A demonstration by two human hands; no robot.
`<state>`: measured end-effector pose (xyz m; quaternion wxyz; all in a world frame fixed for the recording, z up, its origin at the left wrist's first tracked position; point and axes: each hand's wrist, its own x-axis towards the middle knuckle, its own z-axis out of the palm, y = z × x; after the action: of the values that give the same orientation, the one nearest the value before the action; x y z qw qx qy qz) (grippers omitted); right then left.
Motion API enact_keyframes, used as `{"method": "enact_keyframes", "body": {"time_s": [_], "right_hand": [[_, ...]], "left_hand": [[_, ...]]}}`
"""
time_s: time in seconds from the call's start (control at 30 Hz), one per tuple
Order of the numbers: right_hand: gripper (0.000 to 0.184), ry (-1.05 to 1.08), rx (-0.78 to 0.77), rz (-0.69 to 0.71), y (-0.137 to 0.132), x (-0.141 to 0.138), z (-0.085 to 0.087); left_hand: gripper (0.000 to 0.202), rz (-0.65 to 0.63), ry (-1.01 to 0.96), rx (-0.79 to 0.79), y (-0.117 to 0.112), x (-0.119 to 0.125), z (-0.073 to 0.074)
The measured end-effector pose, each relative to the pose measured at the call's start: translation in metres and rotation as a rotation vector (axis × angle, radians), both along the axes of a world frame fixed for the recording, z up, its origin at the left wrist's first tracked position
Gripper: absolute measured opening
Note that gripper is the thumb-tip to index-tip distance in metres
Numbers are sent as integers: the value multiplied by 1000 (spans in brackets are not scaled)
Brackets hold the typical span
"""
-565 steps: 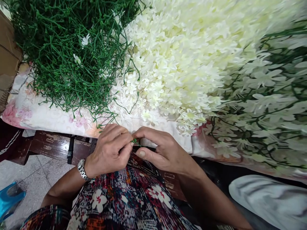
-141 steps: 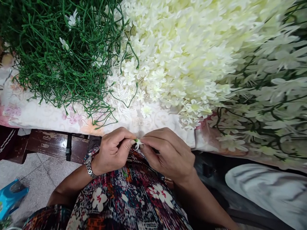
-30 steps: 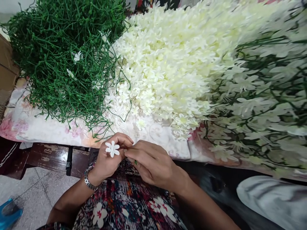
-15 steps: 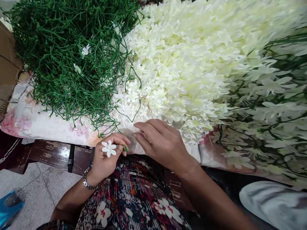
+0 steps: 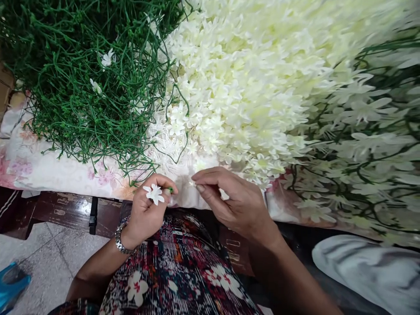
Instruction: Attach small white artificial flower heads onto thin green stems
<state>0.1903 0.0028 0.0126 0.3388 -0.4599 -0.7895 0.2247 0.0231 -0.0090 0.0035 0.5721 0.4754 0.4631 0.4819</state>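
My left hand (image 5: 149,208) is curled shut on a green stem with a small white flower (image 5: 153,194) fitted on it; the green tip shows by my forefinger. My right hand (image 5: 234,201) is pinched at the table's front edge, thumb and forefinger together on something small and white I cannot make out. Both hands sit just in front of a heap of loose cream flower heads (image 5: 249,83). A tangle of bare green stems (image 5: 85,83) lies to the left of that heap. A silver watch (image 5: 122,239) is on my left wrist.
A floral cloth (image 5: 59,168) covers the table, over a dark wooden edge (image 5: 65,210). Finished sprays of white flowers on green stems (image 5: 367,144) pile at the right. A pale bundle (image 5: 367,271) lies lower right, a blue object (image 5: 11,286) on the tiled floor.
My right hand reached forward to the edge of the flower heap, then drew back a little and pinched its fingers. My left hand kept hold of the stem with the flower.
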Motion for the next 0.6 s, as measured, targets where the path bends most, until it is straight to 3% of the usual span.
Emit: {"method": "enact_keyframes", "body": {"time_s": [0.13,0.4,0.5,0.6], "right_hand": [[12,74,-21,33,-10,-9,0],[12,109,34,-204,-20,-11,-5],[11,48,66,-298,-16,2,-8],[11,-22,134,-370,-13,14,-12]], "left_hand": [[2,-17,-5,34,0,13,-1],[5,14,-5,34,2,25,-3],[4,13,103,132,12,25,4],[14,-83,300,260,25,29,11]]}}
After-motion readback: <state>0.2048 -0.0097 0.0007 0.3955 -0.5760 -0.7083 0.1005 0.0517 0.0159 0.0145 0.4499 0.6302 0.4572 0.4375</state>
